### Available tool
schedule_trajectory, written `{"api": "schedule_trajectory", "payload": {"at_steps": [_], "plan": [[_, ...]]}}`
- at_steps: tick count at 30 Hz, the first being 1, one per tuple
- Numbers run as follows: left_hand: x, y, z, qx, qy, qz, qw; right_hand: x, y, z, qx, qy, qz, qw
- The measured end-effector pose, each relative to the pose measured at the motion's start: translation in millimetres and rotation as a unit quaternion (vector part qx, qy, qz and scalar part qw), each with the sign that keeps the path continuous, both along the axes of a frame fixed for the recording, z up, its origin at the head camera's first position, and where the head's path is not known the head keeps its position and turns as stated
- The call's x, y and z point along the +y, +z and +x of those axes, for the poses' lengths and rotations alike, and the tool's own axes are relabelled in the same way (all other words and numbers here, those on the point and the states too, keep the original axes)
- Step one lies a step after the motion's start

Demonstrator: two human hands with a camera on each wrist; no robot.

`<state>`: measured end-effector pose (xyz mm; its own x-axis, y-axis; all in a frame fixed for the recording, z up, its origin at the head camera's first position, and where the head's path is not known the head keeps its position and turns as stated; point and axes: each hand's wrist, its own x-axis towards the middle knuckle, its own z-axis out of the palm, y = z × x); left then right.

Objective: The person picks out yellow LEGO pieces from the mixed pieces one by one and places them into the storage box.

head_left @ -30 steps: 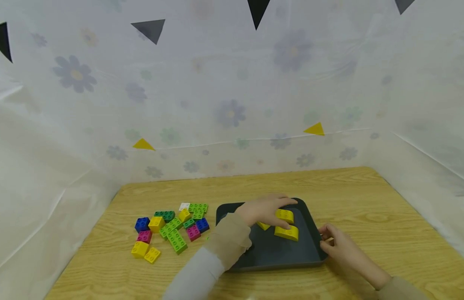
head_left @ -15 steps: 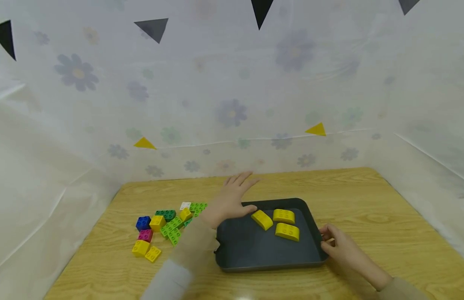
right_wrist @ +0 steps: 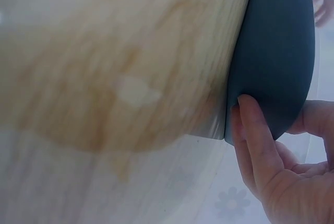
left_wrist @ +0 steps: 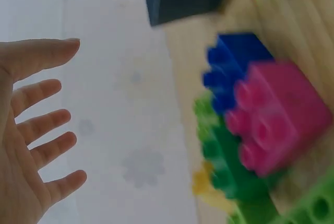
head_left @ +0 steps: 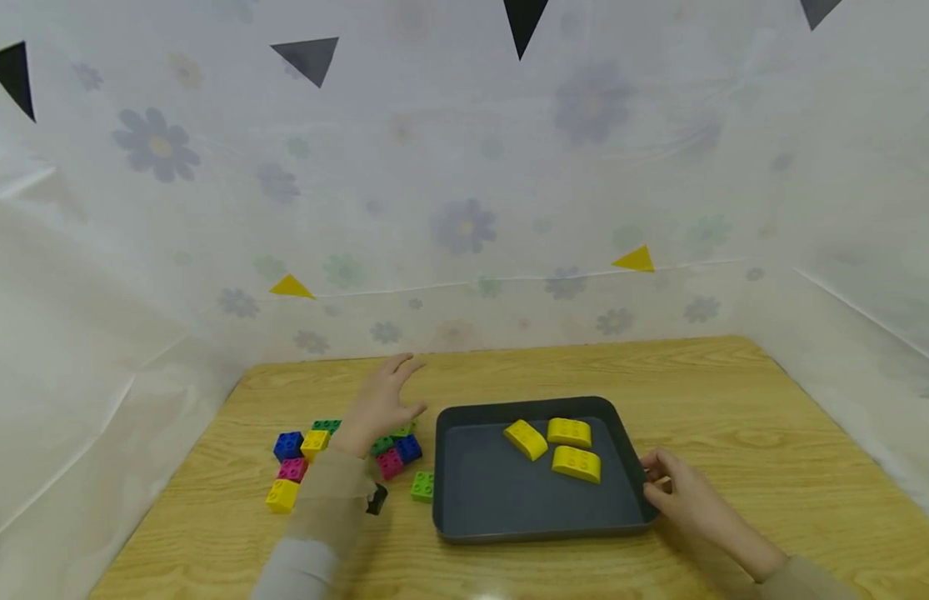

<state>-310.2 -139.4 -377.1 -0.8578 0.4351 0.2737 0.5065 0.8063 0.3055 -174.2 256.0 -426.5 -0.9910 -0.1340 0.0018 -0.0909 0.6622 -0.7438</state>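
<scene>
Left hand [head_left: 377, 408] raised over loose bricks [head_left: 390, 463] left of tray, fingers spread apart. Right hand [head_left: 677, 483] pinches right side of dark tray [head_left: 501, 500] on wooden table [head_left: 734, 417]; three yellow bricks [head_left: 576, 464] lie inside. Stud tops blurred in left wrist view, any lettering unreadable. Left sleeve [head_left: 332, 483] and hand hide some loose bricks; dark piece [head_left: 376, 499] at cuff hard to make out.

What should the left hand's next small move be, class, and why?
Probably to reach down and pinch the blocky yellow plastic brick beside the blocky blue plastic brick. The left hand is empty, fingers apart, over the loose coloured plastic bricks; the dark grey rectangular tray contains only three curved-topped yellow plastic bricks, so yellow seems to match; the right hand holds the tray's side.
</scene>
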Motion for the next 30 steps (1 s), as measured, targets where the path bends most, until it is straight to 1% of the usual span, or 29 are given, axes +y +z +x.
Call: {"api": "schedule_trajectory", "payload": {"at_steps": [2,5,9,12,14,21,25,30], "plan": [[-10.4,-5.6,-2.1,-0.019,0.016,0.009,0.9997,0.2,0.1,-0.3,0.000,-0.001,0.002,1.000],[-23.0,-13.6,-3.4,-0.061,0.041,0.020,0.9971,0.4,-0.3,-1.0,0.002,-0.001,0.004,1.000],[-34.2,-22.2,-2.7,-0.124,0.071,0.030,0.9893,0.5,-1.1,-1.0,0.007,0.000,0.006,1.000],[-39.2,-26.7,-1.4,-0.152,0.086,0.030,0.9842,0.2,-1.3,-0.4,0.010,-0.001,0.003,1.000],[-41.4,-29.0,-1.1,-0.155,0.087,0.030,0.9836,0.1,-1.3,-0.4,0.011,-0.001,0.004,1.000],[-44.9,-32.7,-1.0,-0.144,0.086,0.018,0.9857,0.2,-1.4,-1.0,0.011,-0.005,0.003,1.000],[-47.2,-36.7,-1.4,-0.149,0.087,0.010,0.9849,0.7,-2.0,-1.1,0.012,0.000,0.002,1.000],[-48.3,-39.0,-1.3,-0.155,0.084,0.015,0.9843,1.4,-3.0,-1.2,0.007,0.001,0.001,1.000]]}}
